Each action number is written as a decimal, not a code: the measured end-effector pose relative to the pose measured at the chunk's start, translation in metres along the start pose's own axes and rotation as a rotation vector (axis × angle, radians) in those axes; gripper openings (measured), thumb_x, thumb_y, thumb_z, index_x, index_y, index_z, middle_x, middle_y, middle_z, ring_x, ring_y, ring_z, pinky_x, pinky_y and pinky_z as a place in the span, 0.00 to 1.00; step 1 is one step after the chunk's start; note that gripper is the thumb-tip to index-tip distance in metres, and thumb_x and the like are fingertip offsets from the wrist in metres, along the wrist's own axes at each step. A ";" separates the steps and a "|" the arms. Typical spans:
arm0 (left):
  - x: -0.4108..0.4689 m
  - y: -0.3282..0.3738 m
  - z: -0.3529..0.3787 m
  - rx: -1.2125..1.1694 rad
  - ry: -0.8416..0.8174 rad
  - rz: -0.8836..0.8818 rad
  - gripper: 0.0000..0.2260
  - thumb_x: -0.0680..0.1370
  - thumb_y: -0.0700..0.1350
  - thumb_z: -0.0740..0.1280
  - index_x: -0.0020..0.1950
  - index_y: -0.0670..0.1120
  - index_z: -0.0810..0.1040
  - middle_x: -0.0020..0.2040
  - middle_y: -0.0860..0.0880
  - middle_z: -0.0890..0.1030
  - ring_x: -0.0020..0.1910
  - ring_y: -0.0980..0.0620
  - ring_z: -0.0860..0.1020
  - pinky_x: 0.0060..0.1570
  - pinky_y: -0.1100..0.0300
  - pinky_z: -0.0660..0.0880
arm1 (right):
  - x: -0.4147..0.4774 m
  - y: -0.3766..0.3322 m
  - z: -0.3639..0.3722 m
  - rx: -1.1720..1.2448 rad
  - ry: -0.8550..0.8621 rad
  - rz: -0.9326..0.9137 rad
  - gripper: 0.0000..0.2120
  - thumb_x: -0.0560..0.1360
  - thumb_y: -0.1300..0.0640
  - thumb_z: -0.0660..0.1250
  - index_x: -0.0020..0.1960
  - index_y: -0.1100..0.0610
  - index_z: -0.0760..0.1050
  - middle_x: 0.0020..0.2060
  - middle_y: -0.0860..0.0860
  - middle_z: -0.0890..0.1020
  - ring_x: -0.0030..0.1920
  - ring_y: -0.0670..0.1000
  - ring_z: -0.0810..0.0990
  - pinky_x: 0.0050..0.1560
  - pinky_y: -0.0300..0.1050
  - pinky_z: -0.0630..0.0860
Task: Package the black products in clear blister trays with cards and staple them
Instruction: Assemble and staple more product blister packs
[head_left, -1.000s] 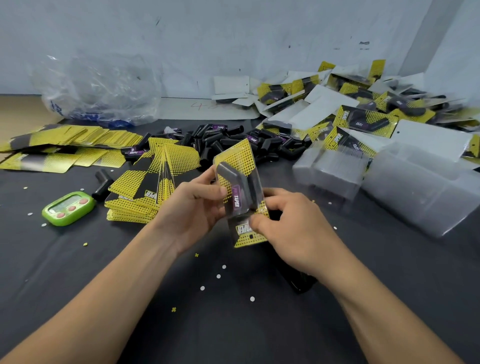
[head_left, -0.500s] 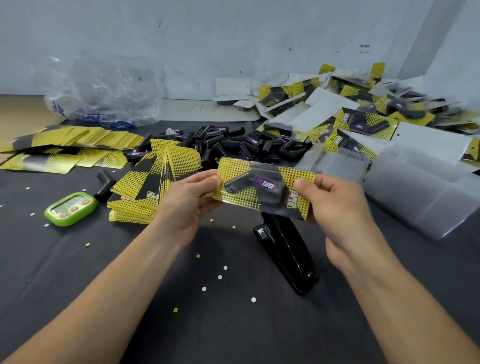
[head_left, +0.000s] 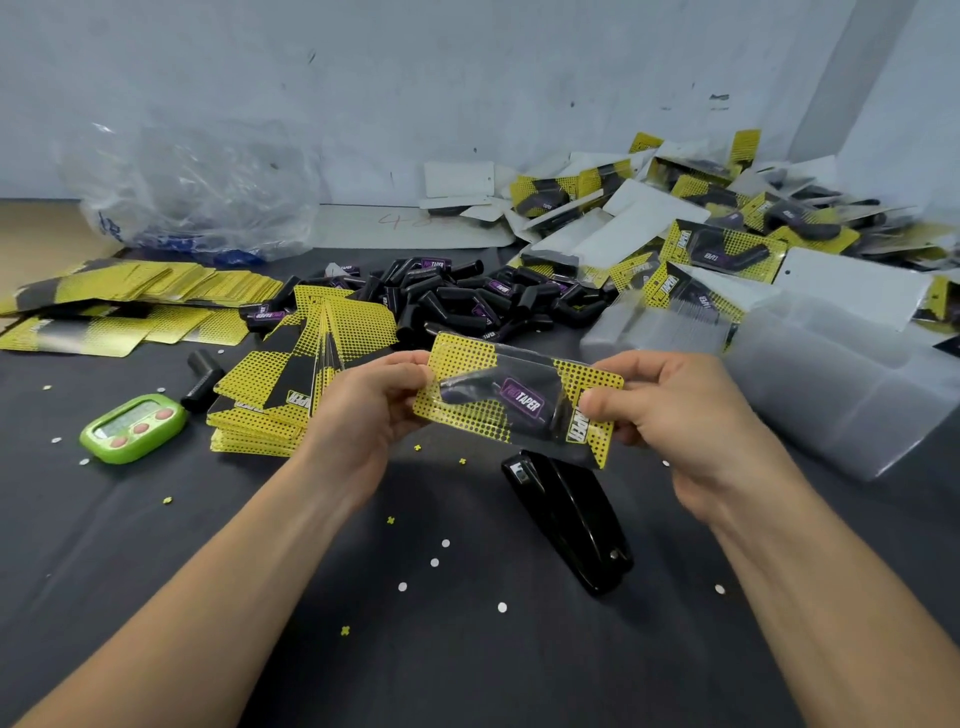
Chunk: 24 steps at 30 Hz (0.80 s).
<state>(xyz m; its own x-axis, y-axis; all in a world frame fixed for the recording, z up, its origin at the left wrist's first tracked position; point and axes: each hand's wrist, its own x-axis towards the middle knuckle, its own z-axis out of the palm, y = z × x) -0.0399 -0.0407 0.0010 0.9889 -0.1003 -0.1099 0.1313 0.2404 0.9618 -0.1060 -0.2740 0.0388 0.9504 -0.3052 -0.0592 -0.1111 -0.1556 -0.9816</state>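
Sideways, yellow-dotted blister pack (head_left: 519, 402), black product inside, both hands (head_left: 371, 415) pinching its ends

A single head-worn wide-angle view looks forward and down, close over the dark worktop (head_left: 156, 597), toward the wall (head_left: 467, 78).

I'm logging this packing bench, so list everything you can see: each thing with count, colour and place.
held blister pack: one, yellow-black card under clear tray, between both hands
stapler: one, black, on table below the pack
card stack: one, yellow-black, left of centre
loose cards: many, yellow, far left
black products: pile, black, centre back
finished packs: pile, yellow-white, right back
clear blister trays: stacks, clear, right
timer: one, green, left
plastic bag: one, clear, left back
left hand: grips pack's left end
right hand: grips pack's right end
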 end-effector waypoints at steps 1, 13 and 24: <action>0.000 0.000 0.001 0.019 0.002 0.014 0.10 0.78 0.36 0.67 0.55 0.41 0.85 0.49 0.43 0.86 0.45 0.48 0.82 0.47 0.58 0.81 | 0.000 0.001 -0.001 -0.015 -0.021 0.001 0.09 0.70 0.68 0.76 0.44 0.55 0.84 0.34 0.50 0.86 0.31 0.43 0.79 0.37 0.41 0.71; -0.003 0.002 0.002 0.003 0.001 0.054 0.13 0.76 0.33 0.67 0.51 0.46 0.89 0.47 0.43 0.85 0.47 0.43 0.76 0.52 0.49 0.76 | 0.000 0.007 -0.004 -0.100 -0.241 -0.096 0.09 0.81 0.65 0.66 0.47 0.57 0.83 0.31 0.55 0.82 0.22 0.48 0.72 0.26 0.36 0.69; -0.007 0.004 0.004 0.020 -0.155 0.062 0.12 0.81 0.41 0.65 0.48 0.46 0.89 0.45 0.44 0.85 0.41 0.50 0.82 0.39 0.56 0.80 | 0.006 0.012 -0.005 -0.079 -0.228 -0.123 0.11 0.81 0.63 0.66 0.44 0.53 0.83 0.33 0.55 0.79 0.21 0.45 0.67 0.24 0.33 0.65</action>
<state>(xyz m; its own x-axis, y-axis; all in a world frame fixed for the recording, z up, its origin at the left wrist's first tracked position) -0.0464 -0.0430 0.0070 0.9722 -0.2338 -0.0114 0.0672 0.2318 0.9704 -0.1034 -0.2826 0.0273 0.9981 -0.0611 0.0114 -0.0045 -0.2541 -0.9672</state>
